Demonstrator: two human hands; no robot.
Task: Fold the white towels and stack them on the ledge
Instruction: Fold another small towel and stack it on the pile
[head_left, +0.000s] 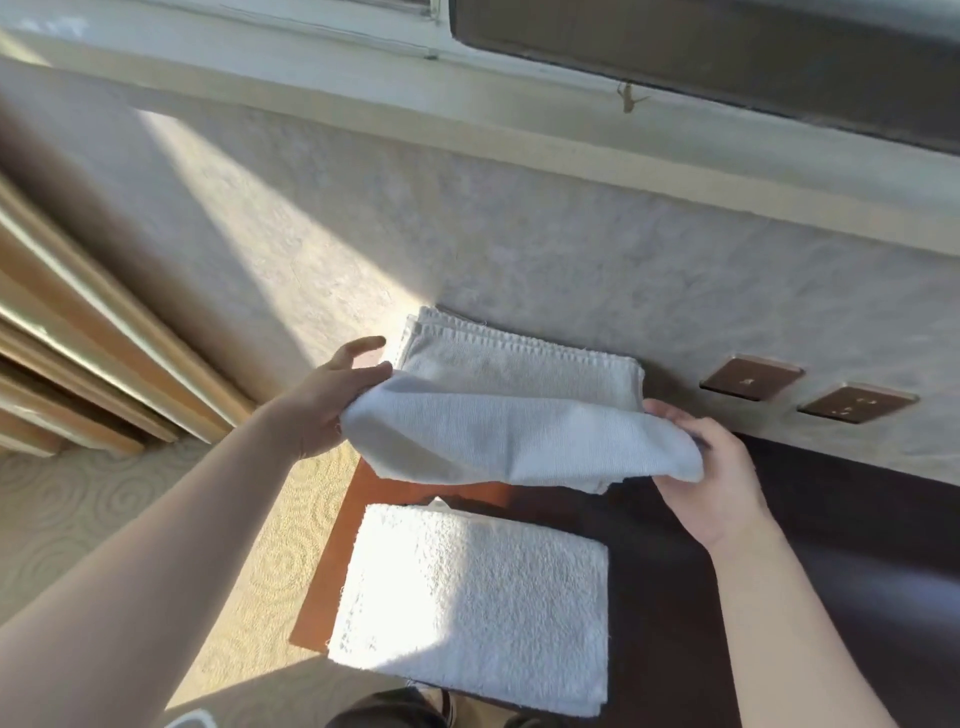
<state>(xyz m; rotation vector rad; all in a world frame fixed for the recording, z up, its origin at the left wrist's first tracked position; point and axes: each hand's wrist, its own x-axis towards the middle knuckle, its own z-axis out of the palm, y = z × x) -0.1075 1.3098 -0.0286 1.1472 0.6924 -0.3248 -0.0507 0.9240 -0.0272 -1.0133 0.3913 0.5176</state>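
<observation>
Both arms reach forward — left hand and right hand each grasp the thin towel by 1 end.

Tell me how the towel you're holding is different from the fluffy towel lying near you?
The held towel hangs in the air between the left hand and right hand; the fluffy towel lies flat on the dark wooden ledge. The held towel looks thin and smooth with fine ribs, while the fluffy towel is thick and nubbly. The held towel sags loosely; the fluffy towel is folded into a neat rectangle. Both are white.
</observation>
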